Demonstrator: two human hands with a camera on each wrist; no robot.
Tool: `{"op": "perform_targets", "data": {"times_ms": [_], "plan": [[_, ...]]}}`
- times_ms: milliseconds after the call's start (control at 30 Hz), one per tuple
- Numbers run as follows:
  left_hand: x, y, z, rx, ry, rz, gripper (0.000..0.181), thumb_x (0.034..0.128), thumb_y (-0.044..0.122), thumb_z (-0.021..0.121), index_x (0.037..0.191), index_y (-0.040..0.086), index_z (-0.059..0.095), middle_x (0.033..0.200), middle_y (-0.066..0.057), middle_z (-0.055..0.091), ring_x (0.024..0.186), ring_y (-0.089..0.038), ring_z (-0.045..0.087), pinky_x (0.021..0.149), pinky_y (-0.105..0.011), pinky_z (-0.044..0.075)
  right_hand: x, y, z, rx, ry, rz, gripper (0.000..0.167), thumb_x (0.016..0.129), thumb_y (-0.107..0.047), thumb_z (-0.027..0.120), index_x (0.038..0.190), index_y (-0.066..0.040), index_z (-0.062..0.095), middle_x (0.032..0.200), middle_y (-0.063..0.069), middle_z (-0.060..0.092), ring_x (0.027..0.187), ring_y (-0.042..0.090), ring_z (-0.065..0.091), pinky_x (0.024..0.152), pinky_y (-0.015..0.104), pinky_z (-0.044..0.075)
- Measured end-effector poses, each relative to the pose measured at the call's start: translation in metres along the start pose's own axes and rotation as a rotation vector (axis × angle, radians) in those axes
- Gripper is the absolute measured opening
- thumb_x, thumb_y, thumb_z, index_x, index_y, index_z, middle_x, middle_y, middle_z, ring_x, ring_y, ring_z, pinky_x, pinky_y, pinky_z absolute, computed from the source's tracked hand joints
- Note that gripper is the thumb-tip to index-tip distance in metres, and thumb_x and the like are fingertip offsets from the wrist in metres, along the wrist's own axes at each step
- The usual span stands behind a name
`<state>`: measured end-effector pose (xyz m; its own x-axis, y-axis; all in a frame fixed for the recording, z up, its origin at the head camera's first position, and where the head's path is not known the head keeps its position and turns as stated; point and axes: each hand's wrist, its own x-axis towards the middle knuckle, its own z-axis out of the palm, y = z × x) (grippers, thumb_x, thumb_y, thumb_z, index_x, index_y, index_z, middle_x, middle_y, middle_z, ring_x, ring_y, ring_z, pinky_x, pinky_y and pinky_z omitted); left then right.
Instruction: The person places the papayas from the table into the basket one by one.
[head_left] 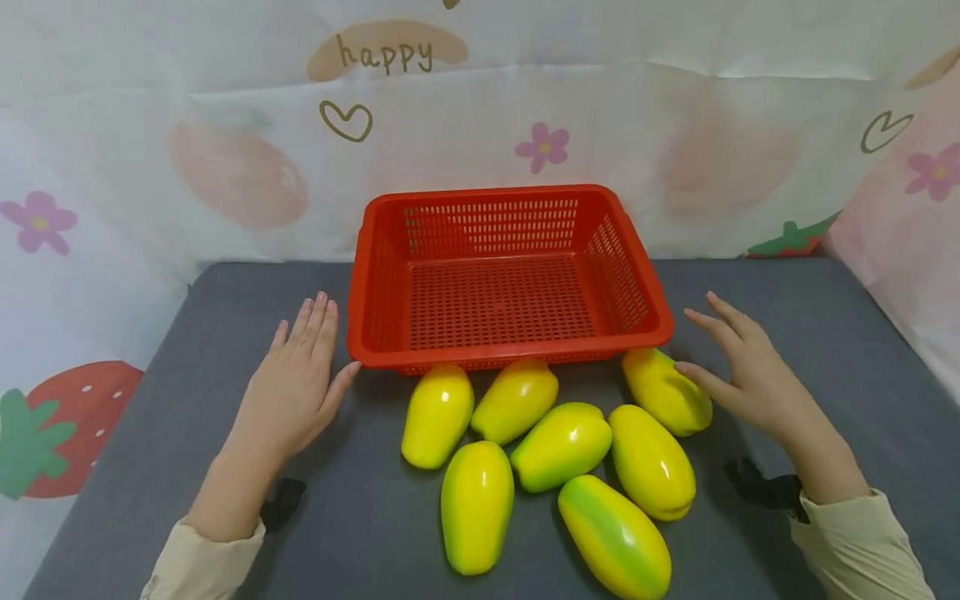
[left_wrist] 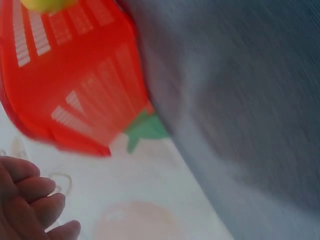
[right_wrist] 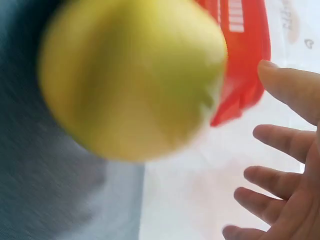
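A red slotted basket [head_left: 502,354] stands at the middle back of the grey table with nothing in it. Several yellow-green fruits [head_left: 477,508] lie in front of it. My left hand [head_left: 288,396] is just left of the basket, fingers straight, palm down, holding nothing; the left wrist view shows its fingers [left_wrist: 47,200] beside the red basket [left_wrist: 75,85]. To the right of the basket, my right hand [head_left: 757,375] is spread with nothing in it, beside the rightmost fruit [head_left: 666,392]. A blurred fruit [right_wrist: 132,80] fills much of the right wrist view, apart from the right hand [right_wrist: 285,170].
Behind the grey table [head_left: 360,533] hangs a pale cloth [head_left: 480,125] printed with flowers, hearts and strawberries, which also continues at both sides. Dark bands [head_left: 283,504] are at both wrists, near the beige sleeves [head_left: 206,562].
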<state>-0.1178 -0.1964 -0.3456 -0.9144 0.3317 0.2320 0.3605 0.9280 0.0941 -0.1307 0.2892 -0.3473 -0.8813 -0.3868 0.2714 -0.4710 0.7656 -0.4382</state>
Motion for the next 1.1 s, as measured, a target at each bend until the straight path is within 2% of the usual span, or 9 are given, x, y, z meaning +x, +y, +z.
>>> {"op": "perform_targets", "data": {"times_ms": [100,200,500,633,767,1033,1100], "plan": [[0.006,0.009,0.004,-0.037,0.038,0.036,0.068,0.0949,0.026,0.051,0.143,-0.012,0.023,0.148,-0.029,0.024,0.137,-0.043,0.022,0.109,-0.054,0.021,-0.008,-0.006,0.007,0.069,-0.011,0.004,0.062,0.085,-0.015,0.07,0.137,0.002,0.043,0.148,0.026,0.026,0.129,0.052,0.025,0.093,0.072,0.024],[0.012,0.013,0.008,-0.066,0.044,0.036,0.066,0.0949,0.025,0.05,0.143,-0.012,0.024,0.149,-0.028,0.024,0.137,-0.041,0.022,0.109,-0.053,0.022,-0.015,-0.011,0.013,0.118,-0.026,0.024,0.059,0.087,-0.017,0.068,0.138,-0.001,0.043,0.147,0.024,0.03,0.129,0.049,0.027,0.091,0.072,0.026],[0.032,0.011,0.015,-0.181,-0.019,-0.045,0.063,0.0985,0.024,0.041,0.148,-0.006,0.015,0.155,-0.02,0.009,0.143,-0.033,0.008,0.113,-0.051,0.012,-0.026,-0.012,0.023,0.217,-0.112,0.112,0.061,0.088,-0.019,0.067,0.141,-0.005,0.04,0.149,0.021,0.027,0.131,0.048,0.027,0.089,0.073,0.027],[0.035,0.009,0.017,-0.234,-0.041,-0.068,0.062,0.0986,0.022,0.038,0.148,-0.005,0.012,0.156,-0.018,0.005,0.143,-0.031,0.007,0.113,-0.05,0.011,-0.027,-0.011,0.024,0.255,-0.149,0.132,0.064,0.088,-0.018,0.067,0.143,-0.006,0.037,0.15,0.022,0.025,0.131,0.048,0.025,0.089,0.073,0.027],[0.034,0.007,0.018,-0.27,-0.052,-0.061,0.062,0.0981,0.021,0.038,0.149,-0.004,0.012,0.157,-0.016,0.003,0.143,-0.03,0.006,0.114,-0.048,0.01,-0.026,-0.012,0.022,0.285,-0.174,0.141,0.065,0.087,-0.017,0.067,0.144,-0.005,0.037,0.149,0.022,0.025,0.132,0.047,0.025,0.091,0.072,0.026],[0.034,0.006,0.011,-0.33,-0.085,-0.062,0.062,0.0971,0.018,0.037,0.149,-0.002,0.011,0.157,-0.015,0.001,0.144,-0.031,0.004,0.114,-0.046,0.006,-0.022,-0.012,0.022,0.292,-0.197,0.16,0.074,0.086,-0.02,0.07,0.147,-0.008,0.031,0.151,0.02,0.025,0.132,0.045,0.026,0.094,0.068,0.027],[0.035,0.007,0.01,-0.335,-0.095,-0.067,0.061,0.0972,0.018,0.036,0.149,-0.002,0.011,0.157,-0.014,0.001,0.144,-0.03,0.003,0.115,-0.045,0.006,-0.022,-0.01,0.023,0.283,-0.188,0.169,0.075,0.085,-0.019,0.07,0.147,-0.006,0.03,0.149,0.021,0.027,0.129,0.043,0.03,0.094,0.065,0.031]]}}
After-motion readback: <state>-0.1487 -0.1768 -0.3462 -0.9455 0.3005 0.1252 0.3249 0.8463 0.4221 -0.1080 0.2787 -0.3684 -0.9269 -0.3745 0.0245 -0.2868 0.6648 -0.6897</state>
